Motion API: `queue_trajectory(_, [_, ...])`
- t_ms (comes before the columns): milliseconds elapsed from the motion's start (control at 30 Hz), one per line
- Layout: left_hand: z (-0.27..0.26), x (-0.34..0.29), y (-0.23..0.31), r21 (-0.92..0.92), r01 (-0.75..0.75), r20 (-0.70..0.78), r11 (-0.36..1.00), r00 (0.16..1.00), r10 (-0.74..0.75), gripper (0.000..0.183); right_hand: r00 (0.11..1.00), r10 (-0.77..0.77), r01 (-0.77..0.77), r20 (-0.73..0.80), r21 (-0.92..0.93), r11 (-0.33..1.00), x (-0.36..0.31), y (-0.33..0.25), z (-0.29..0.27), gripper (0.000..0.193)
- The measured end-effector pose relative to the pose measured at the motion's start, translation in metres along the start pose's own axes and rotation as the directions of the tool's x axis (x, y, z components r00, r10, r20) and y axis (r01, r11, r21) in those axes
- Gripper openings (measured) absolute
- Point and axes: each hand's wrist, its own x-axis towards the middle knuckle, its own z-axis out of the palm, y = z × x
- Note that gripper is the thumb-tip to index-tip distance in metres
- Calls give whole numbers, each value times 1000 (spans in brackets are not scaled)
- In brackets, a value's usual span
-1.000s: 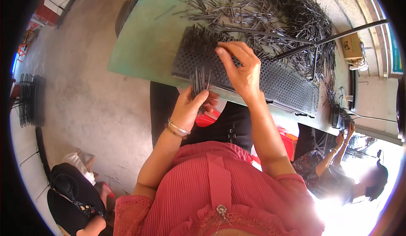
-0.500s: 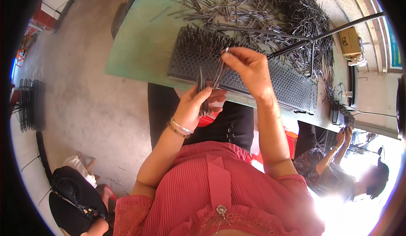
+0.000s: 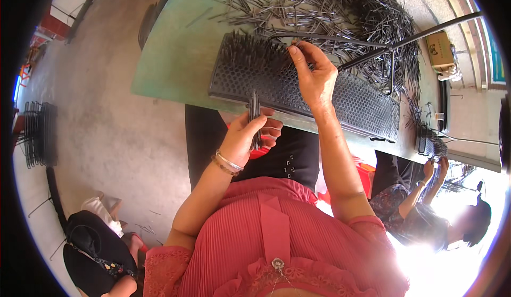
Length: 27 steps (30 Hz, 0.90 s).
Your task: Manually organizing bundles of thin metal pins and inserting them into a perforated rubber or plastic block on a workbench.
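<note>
Right hand [image 3: 315, 76] up over the far edge of the flat black tray full of small round holes [image 3: 346, 97], thumb and first finger pressed together on one thin dark metal pin [image 3: 292, 45], tip pointing down at the holes. Left hand [image 3: 249, 134] lower and nearer the body, just past the near edge of the tray, fingers curled tight around a small bunch of the same thin dark pins [image 3: 254, 117], held upright, long way up and down. Bunch well apart from the right grip, down and to the left of it, so a reach back toward the body to get the next pin. Left part of the tray already thick with standing pins [image 3: 250, 57], right part mostly bare holes. Right hand the nearer one to the holes, left hand the nearer one to the spare pins. Behind the tray, a big loose heap of dark pins [image 3: 340, 9] lying every which way on the green bench [image 3: 170, 62]. Thin black bent rod [image 3: 415, 33] slanting across the heap. At the right end of the bench, another person's hands [image 3: 434, 166] by a second small tray.
</note>
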Motion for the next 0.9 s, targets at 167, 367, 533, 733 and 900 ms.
queue_trajectory(167, [-6, 1, -6, -31, -5, 7, 1000, 1000, 5, 27, 988, -146, 149, 55, -57, 987, -3, -3, 0, 17])
queue_trajectory(367, [-8, -1, -6, -12, -2, -30, 1000, 1000, 2, 27, 977, -199, 206, 76, -109, 972, -3, -1, 2, 15])
queue_trajectory(533, [-7, -1, -7, -9, 4, -38, 1000, 999, -4, 27, 990, -138, 139, 16, -84, 987, -3, -6, 3, 15])
queue_trajectory(733, [-10, 2, -10, -17, -5, -32, 1000, 999, 5, 27, 971, -232, 239, 61, -137, 961, -2, -4, 2, 14])
queue_trajectory(900, [-9, 2, -11, -22, -5, -34, 1000, 999, 4, 26, 964, -256, 264, 75, -149, 953, -4, 0, 4, 13])
